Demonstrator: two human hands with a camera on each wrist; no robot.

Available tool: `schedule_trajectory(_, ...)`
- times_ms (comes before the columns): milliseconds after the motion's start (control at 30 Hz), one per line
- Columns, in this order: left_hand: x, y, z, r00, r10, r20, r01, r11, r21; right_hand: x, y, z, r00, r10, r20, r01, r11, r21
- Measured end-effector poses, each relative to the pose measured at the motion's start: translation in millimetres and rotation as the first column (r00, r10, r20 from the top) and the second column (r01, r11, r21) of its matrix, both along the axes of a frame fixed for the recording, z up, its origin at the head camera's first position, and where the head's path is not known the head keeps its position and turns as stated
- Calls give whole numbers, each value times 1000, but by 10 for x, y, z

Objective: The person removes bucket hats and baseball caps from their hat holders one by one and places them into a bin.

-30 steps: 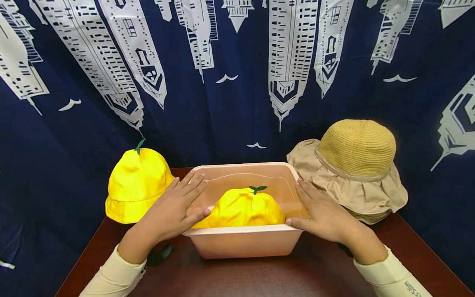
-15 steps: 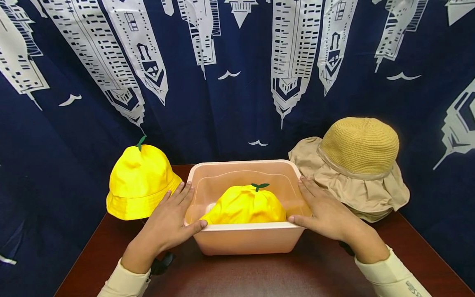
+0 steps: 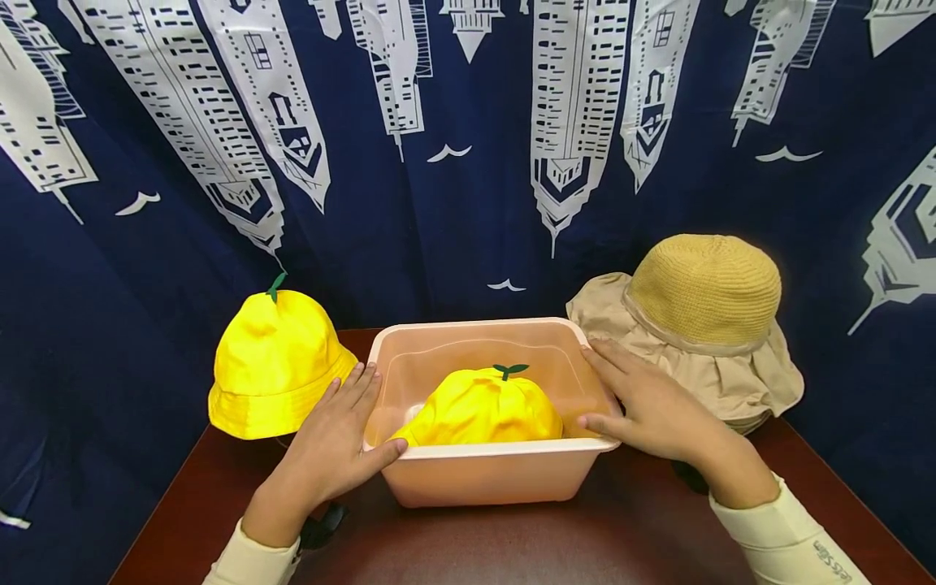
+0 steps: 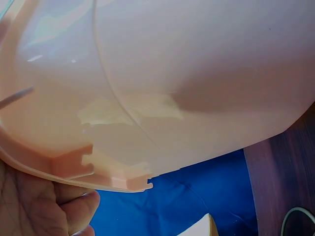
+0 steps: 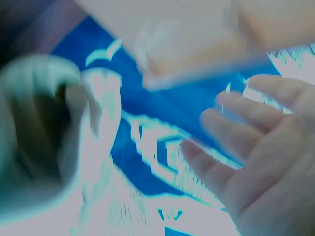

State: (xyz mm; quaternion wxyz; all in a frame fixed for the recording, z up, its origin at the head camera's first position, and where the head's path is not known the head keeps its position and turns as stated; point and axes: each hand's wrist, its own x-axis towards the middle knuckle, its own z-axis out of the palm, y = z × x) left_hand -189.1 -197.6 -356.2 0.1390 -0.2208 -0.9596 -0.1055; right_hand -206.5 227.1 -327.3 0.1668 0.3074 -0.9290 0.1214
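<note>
A pink plastic basin [image 3: 483, 479] stands on the table with a yellow hat [image 3: 486, 410] inside, a green sprout on its top. My left hand [image 3: 322, 455] rests on the basin's left rim, fingers straight, thumb at the front corner; in the left wrist view the hand [image 4: 44, 206] touches the rim of the basin [image 4: 221, 98]. At the right rim is my right hand [image 3: 658, 406], fingers extended. In the blurred right wrist view, a gap shows between the right hand [image 5: 266, 142] and the basin [image 5: 197, 44].
Left of the basin, a second yellow hat [image 3: 274, 366] stands close to the left fingers. A straw hat with a beige fabric brim [image 3: 705, 301] sits at the right, behind the right hand. A dark blue patterned cloth [image 3: 453, 211] hangs behind the brown table [image 3: 475, 552].
My left hand has shifted from over the basin's left side to its outer left rim. My right hand has moved slightly outward to the right. The basin and hats look unmoved.
</note>
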Motion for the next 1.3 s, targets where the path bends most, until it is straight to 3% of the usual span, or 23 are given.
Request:
schedule_trajectory(67, 9, -9, -10, 1000, 1, -4, -1, 1000, -3, -55, 106, 109, 994, 36, -99, -40, 998, -40)
schedule_trajectory(200, 23, -23, -12, 1000, 3, -7, -3, 1000, -8, -222, 413, 335, 958, 90, -272, -132, 982, -137)
schedule_trajectory(300, 28, -30, -4, 1000, 1, -3, -1, 1000, -8, -381, 669, 471, 932, 100, -348, -172, 968, -181)
schedule_trajectory(400, 31, -34, 0, 1000, 0, 4, 0, 1000, -6, -534, 906, 571, 921, 60, -385, -145, 970, -196)
schedule_trajectory(700, 32, -37, -12, 1000, 7, 12, -7, 1000, -4, -839, 1332, 756, 942, -68, -327, 6, 982, -188)
schedule_trajectory(900, 25, -29, -20, 1000, 7, 16, -7, 1000, 3, -989, 1450, 791, 965, -131, -225, 94, 981, -167)
schedule_trajectory(1033, 19, -22, -26, 1000, 11, 21, -11, 1000, 5, -1015, 1479, 785, 969, -146, -198, 112, 979, -172)
schedule_trajectory(1300, -8, -6, -27, 1000, 8, 3, -8, 1000, -9, -934, 1426, 765, 963, -126, -238, 83, 980, -183)
